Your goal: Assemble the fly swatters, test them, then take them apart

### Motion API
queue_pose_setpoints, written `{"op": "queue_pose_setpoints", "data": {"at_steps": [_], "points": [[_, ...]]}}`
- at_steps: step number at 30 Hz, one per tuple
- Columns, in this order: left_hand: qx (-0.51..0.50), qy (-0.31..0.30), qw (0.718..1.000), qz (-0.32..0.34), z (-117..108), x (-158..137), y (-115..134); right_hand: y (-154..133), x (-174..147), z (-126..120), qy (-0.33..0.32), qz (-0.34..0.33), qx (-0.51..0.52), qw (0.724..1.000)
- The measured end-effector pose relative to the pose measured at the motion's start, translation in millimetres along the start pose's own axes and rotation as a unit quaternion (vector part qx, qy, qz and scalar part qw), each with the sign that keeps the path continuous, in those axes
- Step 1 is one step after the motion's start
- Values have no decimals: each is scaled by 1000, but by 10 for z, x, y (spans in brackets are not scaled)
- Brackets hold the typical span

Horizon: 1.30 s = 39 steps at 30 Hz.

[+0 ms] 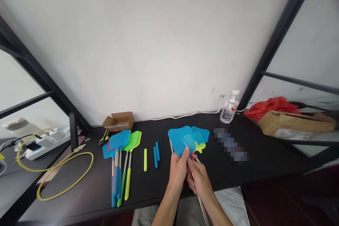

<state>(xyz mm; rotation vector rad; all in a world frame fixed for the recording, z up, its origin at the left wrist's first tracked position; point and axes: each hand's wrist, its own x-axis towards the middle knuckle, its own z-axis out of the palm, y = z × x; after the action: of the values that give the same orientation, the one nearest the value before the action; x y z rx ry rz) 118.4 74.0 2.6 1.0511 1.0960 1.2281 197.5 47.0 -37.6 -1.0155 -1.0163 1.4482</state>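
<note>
Just above the desk's front part, my left hand pinches the lower edge of a blue fly swatter head, thumb on top. Close against it, my right hand is closed round the swatter's thin metal rod, near where it meets the head. The rod's end runs down out of view. Behind the hands lie another blue swatter head and a yellow-green one, partly covered. To the left lie a loose yellow handle and two loose blue handles.
Several handled swatters lie further left, before an open cardboard box. A water bottle stands by the wall. At right are a blurred object and a brown package. A yellow cable loops at left.
</note>
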Motion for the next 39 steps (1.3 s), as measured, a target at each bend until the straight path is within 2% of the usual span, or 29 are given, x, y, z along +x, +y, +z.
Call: {"op": "queue_pose_setpoints", "data": {"at_steps": [3, 6, 8, 11, 14, 18, 21, 23, 25, 27, 29, 31, 33, 35, 36, 37, 39], "points": [[-60, -12, 997, -37, 172, 146, -39, 35, 107, -87, 37, 16, 89, 995], [-84, -21, 995, -40, 429, 291, -99, -39, 193, -247, 85, 14, 139, 987], [-55, -16, 997, -42, 603, 398, -130, -127, 214, -388, 105, 5, 119, 987], [26, 28, 998, -45, 769, 621, -120, -222, 157, -611, 129, -12, 5, 992], [133, 119, 984, -2, 772, 913, -47, -197, 31, -784, 167, 9, -98, 981], [320, 56, 945, -42, 663, 1169, -2, -111, -18, -889, 187, 27, -139, 972], [403, 28, 912, -75, 553, 1138, -34, -157, 102, -891, 158, 8, -239, 958], [436, 22, 897, -69, 421, 1021, -43, -223, 227, -844, 132, -18, -338, 932], [449, 23, 893, -31, 210, 841, -23, -271, 367, -736, 96, -44, -437, 893], [454, 26, 891, 18, -90, 606, 27, -271, 514, -562, 58, -61, -520, 850], [481, 50, 874, 34, -469, 336, 93, -224, 663, -348, 39, -69, -591, 803], [547, 142, 825, 24, -896, 66, 161, -152, 806, -140, 44, -69, -655, 751], [600, 230, 767, 1, -1325, -161, 225, -81, 926, 16, 50, -75, -694, 714], [640, 284, 713, -38, -1701, -315, 276, -24, 1009, 100, 49, -92, -706, 700], [658, 286, 694, -56, -1854, -363, 293, -3, 1033, 118, 48, -102, -706, 700], [670, 282, 682, -77, -1978, -395, 305, 14, 1048, 124, 49, -112, -704, 700], [680, 258, 676, -120, -2139, -417, 313, 34, 1049, 115, 55, -122, -698, 704]]}}
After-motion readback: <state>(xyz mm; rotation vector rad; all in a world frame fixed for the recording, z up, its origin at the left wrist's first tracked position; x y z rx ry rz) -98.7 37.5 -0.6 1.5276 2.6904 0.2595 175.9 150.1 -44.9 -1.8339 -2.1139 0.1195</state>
